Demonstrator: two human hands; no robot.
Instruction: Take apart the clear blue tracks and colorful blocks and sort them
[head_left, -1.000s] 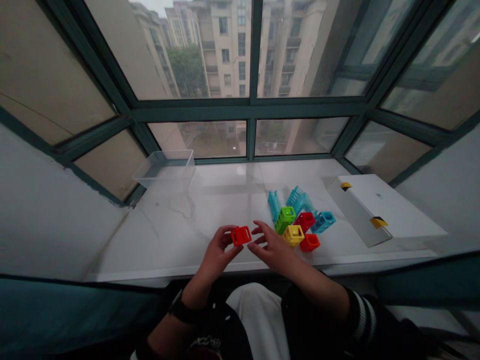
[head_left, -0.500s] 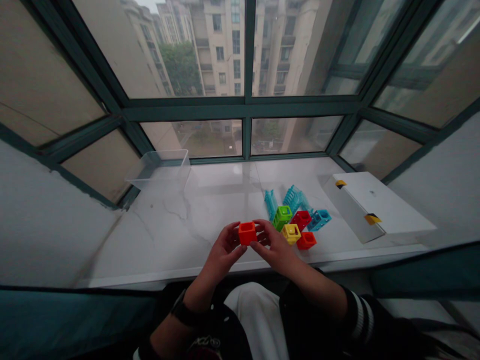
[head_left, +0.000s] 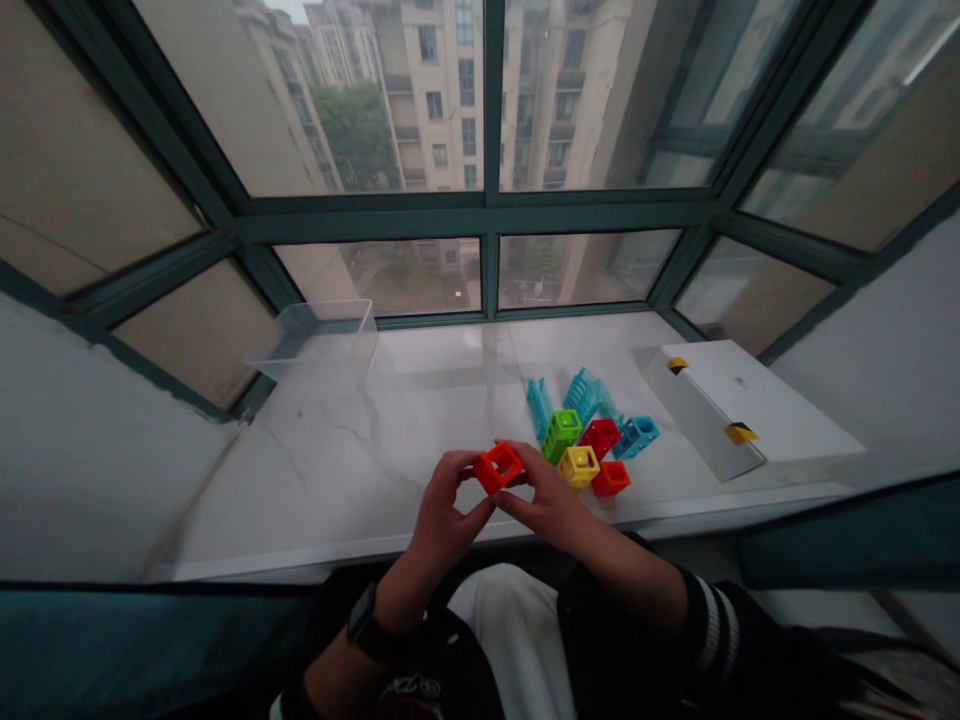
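Both hands hold one orange-red hollow plastic cube (head_left: 499,466) just above the white marble sill (head_left: 360,450). My left hand (head_left: 442,510) pinches its left side with thumb and fingers; a dark watch sits on that wrist. My right hand (head_left: 544,497) grips the cube's right side. Just right of the hands lies a cluster of similar pieces: a green cube (head_left: 560,433), a yellow cube (head_left: 580,465), a red cube (head_left: 601,437), an orange cube (head_left: 611,478), a light-blue cube (head_left: 637,434) and turquoise ribbed pieces (head_left: 589,395).
A clear empty plastic tub (head_left: 319,338) stands at the sill's back left. A flat white box with yellow tabs (head_left: 739,405) lies at the right. Dark-framed windows (head_left: 487,220) close off the back. The sill's front edge runs just below my hands.
My right hand, open beside the cube a second ago, has closed onto it. The cube has turned in the two hands and its open face now points up.
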